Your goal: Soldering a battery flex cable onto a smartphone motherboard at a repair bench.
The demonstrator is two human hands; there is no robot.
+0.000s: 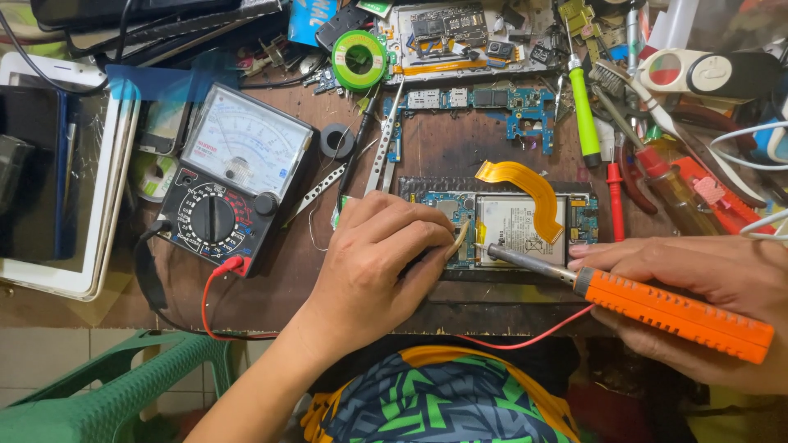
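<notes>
On the dark wooden tabletop (443, 148), one opened phone (509, 226) is lying directly under both hands. Left hand (377, 254) is pinching one small brass-coloured tool (457, 240) against the phone's board, grip clenched on it. Right hand (706, 287) is grasping one orange soldering iron (673, 312), tip touching the phone. One analog multimeter (234, 176) is sitting left, well apart; two loose circuit boards (492, 102) are lying behind.

Left hand (373, 254): bare, no ring or glove.
Right hand (698, 275): bare, no glove.
Forearms: unsleeved.
Garment (439, 402): dark blue, green zigzag print, yellow-orange trim.
</notes>
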